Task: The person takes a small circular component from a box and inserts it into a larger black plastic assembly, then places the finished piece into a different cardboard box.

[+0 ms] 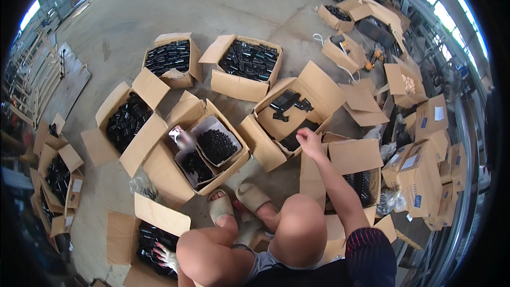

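Observation:
My left hand point(168, 258), in a white glove with red fingertips, reaches into a carton point(121, 234) at the lower left. Its fingers are spread over the glossy black parts point(150, 242) inside, partly hidden by my knee. My bare right hand point(309, 142) is closed above the near edge of an open carton point(254, 137); what it holds, if anything, is hidden. Several black parts point(287, 103) lie on cardboard within that carton, with more dark ones beside my hand. Between my hands, another carton point(228, 177) contains two bins of small black pieces point(217, 146).
Cartons of black parts point(167, 57) stand in an arc ahead, others at far left. A carton point(356, 154) sits under my right forearm. Stacked cartons point(419, 180), plastic wrap point(390, 202) and an orange-black power drill point(375, 57) are on the right. My feet point(220, 208) are close to the middle carton.

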A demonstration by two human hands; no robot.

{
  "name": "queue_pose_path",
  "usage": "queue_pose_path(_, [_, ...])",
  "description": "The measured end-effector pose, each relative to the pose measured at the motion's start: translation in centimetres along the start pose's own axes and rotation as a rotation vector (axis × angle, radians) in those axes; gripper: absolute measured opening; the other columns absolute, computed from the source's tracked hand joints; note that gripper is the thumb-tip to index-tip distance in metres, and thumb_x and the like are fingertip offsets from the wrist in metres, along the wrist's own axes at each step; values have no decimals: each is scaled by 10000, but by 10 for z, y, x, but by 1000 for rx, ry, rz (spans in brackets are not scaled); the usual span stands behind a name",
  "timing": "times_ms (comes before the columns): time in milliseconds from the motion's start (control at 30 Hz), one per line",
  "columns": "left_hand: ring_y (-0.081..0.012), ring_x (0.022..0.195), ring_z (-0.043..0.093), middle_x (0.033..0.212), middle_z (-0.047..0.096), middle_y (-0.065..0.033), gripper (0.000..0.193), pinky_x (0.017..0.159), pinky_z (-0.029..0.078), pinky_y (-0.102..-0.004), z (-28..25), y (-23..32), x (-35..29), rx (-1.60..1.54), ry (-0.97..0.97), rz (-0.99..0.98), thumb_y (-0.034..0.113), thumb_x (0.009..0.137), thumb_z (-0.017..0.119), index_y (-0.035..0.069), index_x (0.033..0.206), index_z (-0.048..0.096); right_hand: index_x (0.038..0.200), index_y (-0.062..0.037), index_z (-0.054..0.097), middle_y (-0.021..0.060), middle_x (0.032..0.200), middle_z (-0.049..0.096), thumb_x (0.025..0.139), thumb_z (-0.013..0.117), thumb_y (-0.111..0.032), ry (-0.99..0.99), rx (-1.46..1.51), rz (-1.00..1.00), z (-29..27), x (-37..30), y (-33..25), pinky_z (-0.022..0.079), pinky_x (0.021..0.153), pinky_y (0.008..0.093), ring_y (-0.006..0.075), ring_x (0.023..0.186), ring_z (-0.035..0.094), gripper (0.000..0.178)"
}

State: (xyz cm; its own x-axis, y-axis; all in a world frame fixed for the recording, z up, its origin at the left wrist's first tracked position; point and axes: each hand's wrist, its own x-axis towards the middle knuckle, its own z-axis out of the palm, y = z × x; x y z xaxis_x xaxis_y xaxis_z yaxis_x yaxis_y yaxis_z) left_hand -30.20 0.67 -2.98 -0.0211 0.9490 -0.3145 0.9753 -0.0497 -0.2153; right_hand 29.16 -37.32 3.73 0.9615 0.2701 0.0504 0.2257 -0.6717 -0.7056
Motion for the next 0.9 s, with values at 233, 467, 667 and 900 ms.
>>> queue_pose_path(233, [-439,1493,321,1699,209,-143,988,1218,253,-611,-72,52,-14,-218,458,149,320,852,730,163,1646,165,1384,-88,555,198,1374,603,898,754,-204,-269,-488,-27,93,141,-5,521,1025,477,370,1213,623,538])
queue_pose_path(467, [-406,1484,352,1658,333,-138,884,1246,289,-498,-148,116,-31,-506,491,241,48,837,755,81,1606,321,1315,-43,544,214,1307,560,883,744,-154,-200,-595,-66,143,158,40,546,966,507,416,1143,641,489])
queue_pose_path(667, [-278,1458,435,1607,435,-126,754,1213,320,-443,-176,194,-19,-1037,379,667,39,902,723,47,1576,385,1287,-24,585,247,1171,670,912,671,-116,-177,-360,189,137,129,14,551,940,494,417,1072,681,395])
queue_pose_path(900, [-261,1249,613,1416,598,-167,668,1064,491,-398,-208,191,-35,-1208,-288,794,60,939,715,31,1542,428,1310,-23,638,202,1180,704,952,636,-50,49,321,-42,114,74,-64,528,958,418,372,1103,676,360])
